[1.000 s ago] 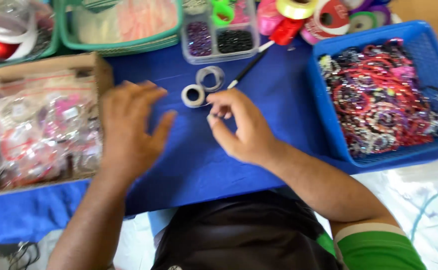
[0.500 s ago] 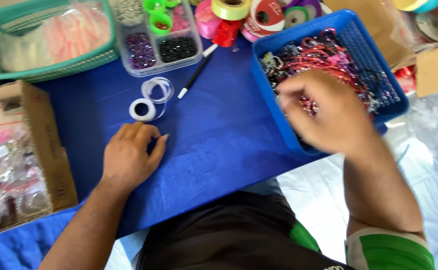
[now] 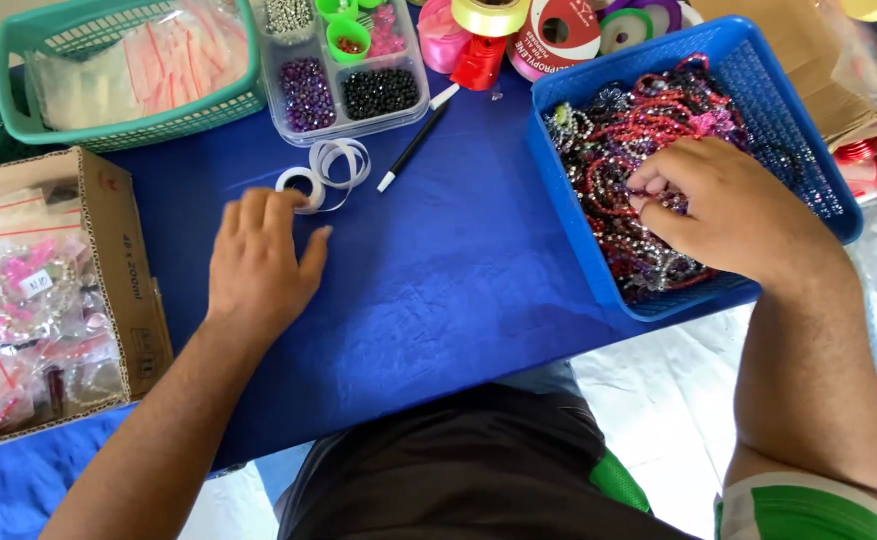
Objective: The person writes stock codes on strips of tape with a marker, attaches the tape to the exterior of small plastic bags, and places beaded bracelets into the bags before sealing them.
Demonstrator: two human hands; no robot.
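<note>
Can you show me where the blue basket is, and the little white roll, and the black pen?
blue basket (image 3: pixel 579 215): head view, on its bare left wall.
little white roll (image 3: pixel 301 181): head view, on its ring, by the left hand's fingertips.
black pen (image 3: pixel 417 143): head view, on the middle of its barrel.

The right hand (image 3: pixel 729 210) lies in the basket (image 3: pixel 569 190) among bracelets (image 3: pixel 639 130); the left hand (image 3: pixel 259 260) (flat on the cloth (image 3: pixel 439 290)) touches the tape roll (image 3: pixel 302 185).

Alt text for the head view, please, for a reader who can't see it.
Seen from above, a person's right hand digs into a blue basket of beaded bracelets, while the left hand rests flat on a blue cloth by a white tape roll. A bead box, pen, green basket and cardboard box lie around.
</note>
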